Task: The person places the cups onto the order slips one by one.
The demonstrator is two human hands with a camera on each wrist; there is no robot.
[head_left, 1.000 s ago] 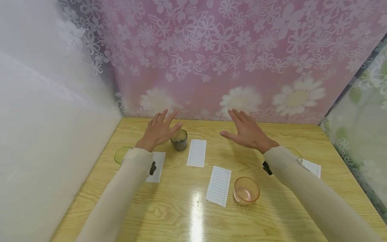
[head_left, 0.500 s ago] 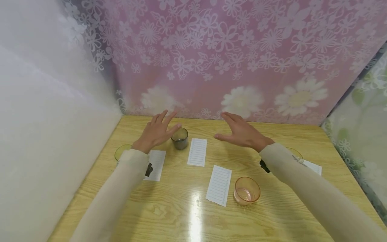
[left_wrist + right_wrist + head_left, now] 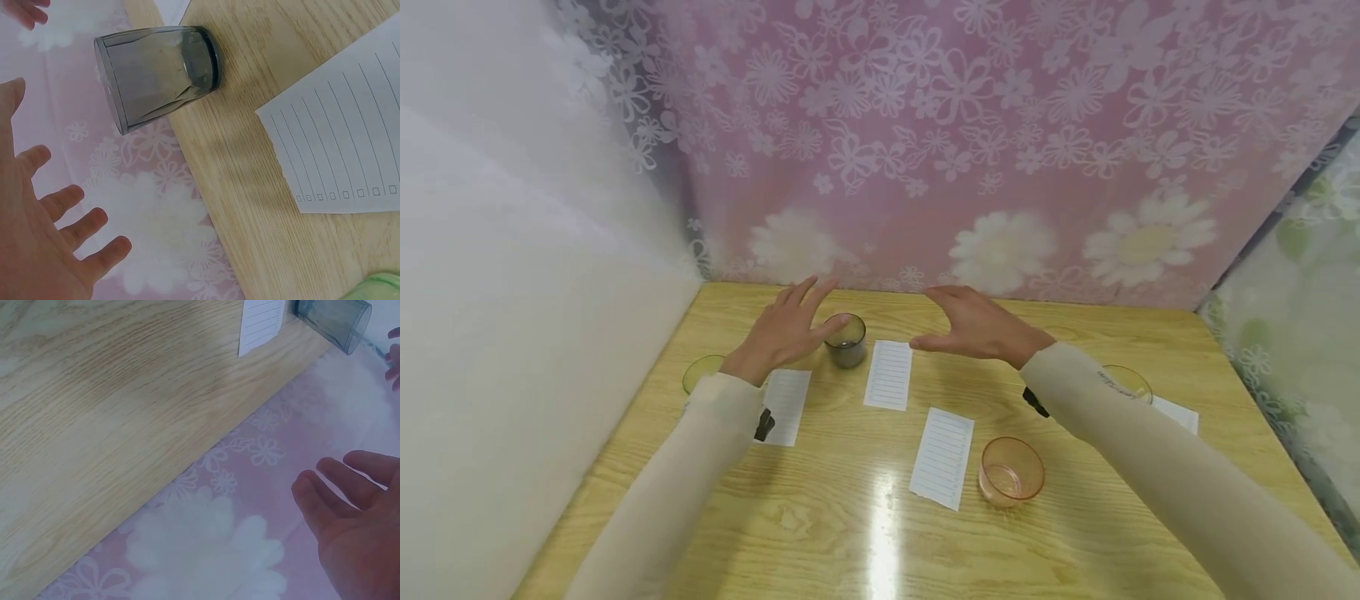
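Observation:
A grey, see-through glass stands upright near the back of the table. Just left of it hovers my left hand, fingers spread. Its thumb overlaps the rim in the head view, but the left wrist view shows a gap between hand and glass. My right hand is held above the table to the right of the glass, thumb apart from its nearly straight fingers, holding nothing. A lined paper slip lies between the hands, beside the glass.
An orange glass bowl stands nearer the front, beside another lined slip. A green glass and a slip lie by the left arm. A yellowish glass and a slip are partly behind the right sleeve.
My right hand has moved left, toward the grey glass. The left hand has shifted only slightly. The glasses and slips stay where they were.

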